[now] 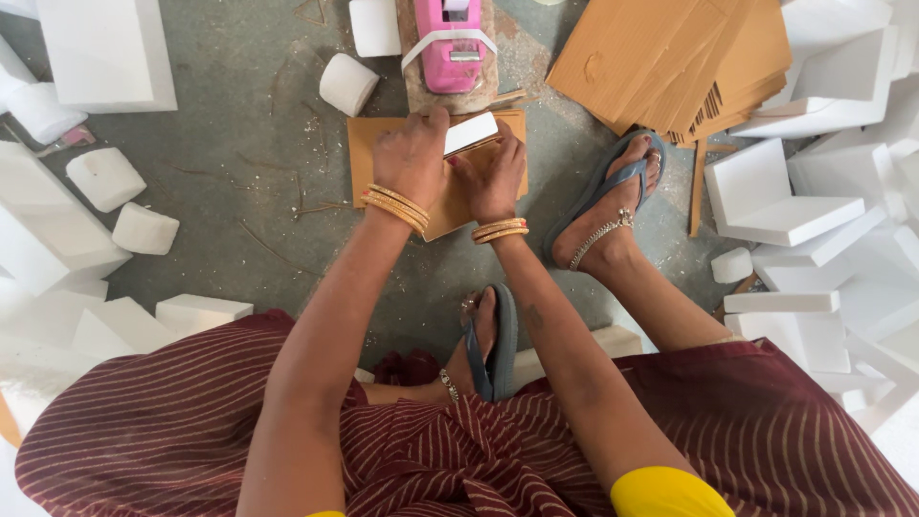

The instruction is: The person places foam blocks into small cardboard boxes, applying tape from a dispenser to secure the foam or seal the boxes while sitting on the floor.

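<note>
1. Our left hand [412, 153] and right hand [493, 177] are both clamped on a white foam block [470, 132].
2. Under the grip lies a brown cardboard sheet [369, 144] on the floor [249, 134].
3. Beyond the grip sits a pink tape dispenser [450, 43].

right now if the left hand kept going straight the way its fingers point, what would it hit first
Most likely the brown block that carries the pink tape dispenser. The left hand points up the frame, gripping the white foam piece with the right hand. Depth is hard to judge.
</note>
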